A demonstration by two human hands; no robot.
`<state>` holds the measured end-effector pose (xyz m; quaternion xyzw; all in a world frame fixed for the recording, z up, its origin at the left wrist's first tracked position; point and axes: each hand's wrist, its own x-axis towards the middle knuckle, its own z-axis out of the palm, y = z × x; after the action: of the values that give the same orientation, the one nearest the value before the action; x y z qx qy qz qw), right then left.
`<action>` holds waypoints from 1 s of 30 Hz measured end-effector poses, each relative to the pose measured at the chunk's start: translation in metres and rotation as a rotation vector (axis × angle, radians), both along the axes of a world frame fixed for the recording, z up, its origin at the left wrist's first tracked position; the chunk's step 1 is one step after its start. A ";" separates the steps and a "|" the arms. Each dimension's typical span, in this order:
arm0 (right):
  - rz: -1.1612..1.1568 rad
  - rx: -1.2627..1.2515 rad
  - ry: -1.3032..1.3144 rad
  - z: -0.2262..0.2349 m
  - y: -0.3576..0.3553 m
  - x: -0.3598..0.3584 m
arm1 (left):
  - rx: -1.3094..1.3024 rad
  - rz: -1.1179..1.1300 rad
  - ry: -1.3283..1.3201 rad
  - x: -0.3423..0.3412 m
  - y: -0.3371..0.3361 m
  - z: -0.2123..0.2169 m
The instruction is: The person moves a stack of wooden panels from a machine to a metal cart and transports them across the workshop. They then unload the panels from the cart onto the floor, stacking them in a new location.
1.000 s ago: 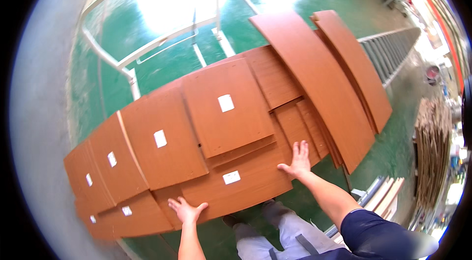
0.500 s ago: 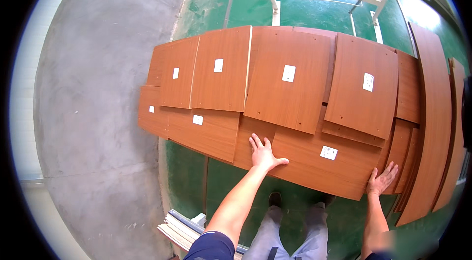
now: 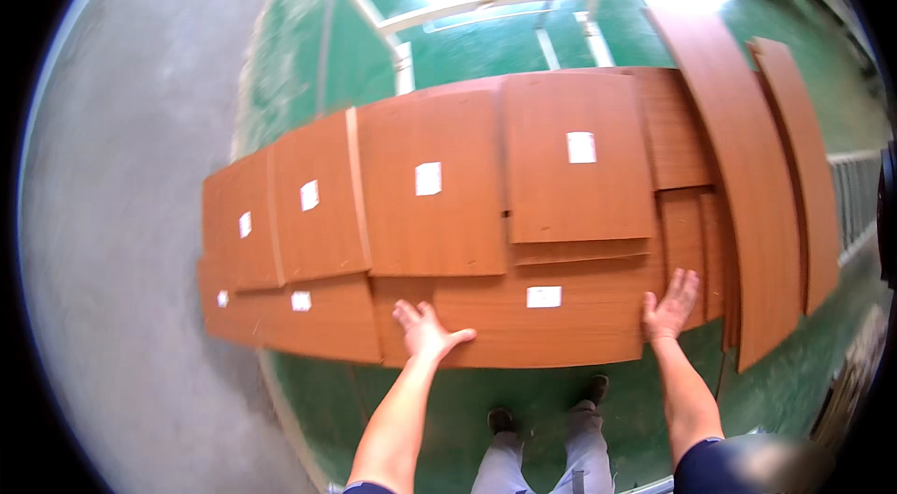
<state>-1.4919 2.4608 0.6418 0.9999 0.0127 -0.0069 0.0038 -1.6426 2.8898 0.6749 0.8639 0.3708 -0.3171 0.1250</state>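
A front wood-coloured panel point(image 3: 579, 335) with a white label lies flat, with larger labelled panels overlapping it from behind. My left hand point(image 3: 428, 335) rests near this panel's left end, palm down, with thumb and fingers spread. At its right end is my right hand point(image 3: 671, 309), fingers stretched out, touching or just over the panel edge and the narrower boards point(image 3: 687, 246) beside it. Neither hand is wrapped round anything. Behind the front panel lie a labelled panel point(image 3: 579, 195) and another labelled panel point(image 3: 434, 223), with several more toward the left.
Two long boards lie at the right, a wide one point(image 3: 738, 186) and a narrower one point(image 3: 804, 176). A white metal frame point(image 3: 486, 6) stands on the green floor point(image 3: 458, 55) beyond the panels. Grey concrete point(image 3: 131, 167) stretches along the left. My shoes point(image 3: 502, 421) are close below the front edge.
My view has turned, so the panels and frame now appear farther left and more level. Both hands keep nearly the same places at the front panel's two ends.
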 end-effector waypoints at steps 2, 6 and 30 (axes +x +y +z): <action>-0.035 0.041 0.045 0.003 0.000 0.002 | -0.023 0.040 0.032 0.006 -0.002 0.011; -0.081 0.036 0.066 0.008 -0.003 0.002 | -0.067 0.059 0.042 0.016 -0.008 0.019; -0.115 0.179 0.155 0.007 -0.015 0.001 | -0.007 0.074 -0.010 0.011 -0.020 0.003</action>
<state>-1.4911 2.4459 0.6487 0.9918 -0.0438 -0.0831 -0.0868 -1.6317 2.8696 0.6778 0.8508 0.4007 -0.3091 0.1417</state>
